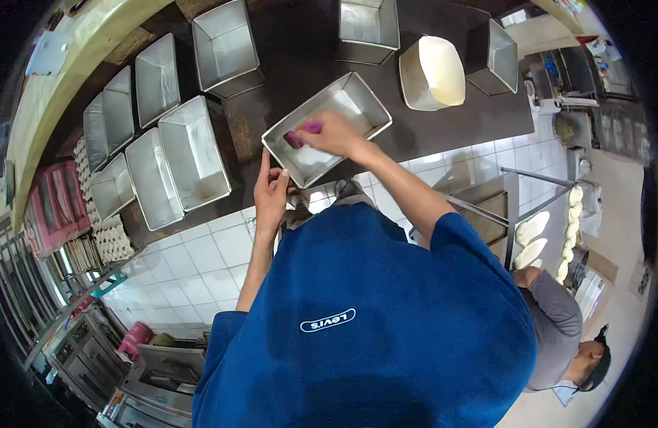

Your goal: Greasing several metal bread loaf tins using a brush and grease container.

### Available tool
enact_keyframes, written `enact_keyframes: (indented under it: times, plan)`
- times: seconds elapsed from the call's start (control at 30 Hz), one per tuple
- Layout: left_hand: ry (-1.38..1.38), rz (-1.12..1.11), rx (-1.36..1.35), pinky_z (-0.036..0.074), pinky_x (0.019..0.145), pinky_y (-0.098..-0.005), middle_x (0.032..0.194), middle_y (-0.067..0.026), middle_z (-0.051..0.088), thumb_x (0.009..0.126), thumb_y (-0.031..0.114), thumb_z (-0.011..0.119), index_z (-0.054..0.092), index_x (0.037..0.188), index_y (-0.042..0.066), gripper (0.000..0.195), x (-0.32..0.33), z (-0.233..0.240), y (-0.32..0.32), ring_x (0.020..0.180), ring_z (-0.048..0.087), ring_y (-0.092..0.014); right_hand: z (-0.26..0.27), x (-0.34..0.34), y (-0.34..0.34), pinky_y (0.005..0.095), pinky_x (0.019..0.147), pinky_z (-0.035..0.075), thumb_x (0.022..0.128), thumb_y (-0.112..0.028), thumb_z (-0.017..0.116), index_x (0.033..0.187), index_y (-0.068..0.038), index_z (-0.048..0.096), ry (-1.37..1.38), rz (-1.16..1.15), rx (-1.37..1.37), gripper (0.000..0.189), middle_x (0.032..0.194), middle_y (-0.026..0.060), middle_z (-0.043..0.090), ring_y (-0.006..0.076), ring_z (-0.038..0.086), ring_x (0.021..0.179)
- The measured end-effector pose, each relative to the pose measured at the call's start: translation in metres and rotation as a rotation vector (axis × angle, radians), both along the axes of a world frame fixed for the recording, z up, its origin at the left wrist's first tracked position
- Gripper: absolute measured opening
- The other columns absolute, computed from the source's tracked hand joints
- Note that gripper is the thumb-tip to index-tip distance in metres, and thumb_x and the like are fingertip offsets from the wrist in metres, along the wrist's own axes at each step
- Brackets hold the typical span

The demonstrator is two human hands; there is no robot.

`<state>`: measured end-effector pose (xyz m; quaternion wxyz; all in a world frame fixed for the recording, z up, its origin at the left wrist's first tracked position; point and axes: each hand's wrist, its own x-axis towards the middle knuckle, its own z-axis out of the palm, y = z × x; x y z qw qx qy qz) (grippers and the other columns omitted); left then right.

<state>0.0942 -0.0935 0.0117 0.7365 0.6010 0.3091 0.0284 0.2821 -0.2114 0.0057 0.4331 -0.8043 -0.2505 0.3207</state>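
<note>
A rectangular metal loaf pan (361, 104) lies tilted across the dark worktop in front of me, its near end reaching the table edge. My left hand (272, 192) grips its near left corner, with the thumb at the rim and the index finger along the outside. Inside the pan, my right hand (329, 134) holds a small purple tool (295, 139), probably a pastry brush; motion blur hides its exact shape. Beyond my right hand stands a squarish tub (414, 80) with a pale yellow inner surface.
Several similar loaf pans (195, 152) stand left on the worktop (414, 131), others at the back (369, 24). Egg trays (112, 238) sit at far left. At right, a co-worker (553, 315) stands beside a table with dough pieces (532, 227). A metal rack (484, 208) is near my right elbow.
</note>
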Motion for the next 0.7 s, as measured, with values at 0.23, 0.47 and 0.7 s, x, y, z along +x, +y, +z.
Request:
enact_keyframes:
  times: [0.23, 0.47, 0.7]
  plan:
    - [0.078, -0.02, 0.061, 0.052, 0.072, -0.0235, 0.094, 0.0008, 0.053, 0.101, 0.009, 0.058, 0.027, 0.159, 0.016, 0.066, -0.002, -0.002, 0.009, 0.081, 0.055, -0.007, 0.012, 0.002, -0.004, 0.0322, 0.069, 0.053, 0.091, -0.025, 0.067, 0.103, -0.007, 0.077, 0.372, -0.197, 0.33, 0.024, 0.085, 0.0109, 0.075, 0.0132, 0.069, 0.073]
    - [0.106, -0.014, 0.095, 0.051, 0.073, -0.024, 0.094, 0.0017, 0.051, 0.101, 0.009, 0.057, 0.026, 0.159, 0.018, 0.067, -0.002, -0.001, 0.005, 0.081, 0.053, -0.007, 0.019, 0.0, -0.002, 0.033, 0.069, 0.053, 0.091, -0.032, 0.068, 0.099, -0.007, 0.077, 0.012, 0.049, 0.162, 0.028, 0.085, 0.0121, 0.075, 0.0148, 0.069, 0.074]
    - [0.16, 0.006, 0.058, 0.051, 0.076, -0.0254, 0.097, 0.0038, 0.053, 0.102, 0.016, 0.058, 0.031, 0.158, 0.024, 0.063, -0.003, 0.004, 0.006, 0.086, 0.052, -0.006, 0.006, -0.001, -0.005, 0.0361, 0.073, 0.055, 0.09, -0.038, 0.068, 0.103, -0.007, 0.077, 0.265, -0.041, 0.329, 0.035, 0.085, 0.0136, 0.075, 0.0213, 0.071, 0.075]
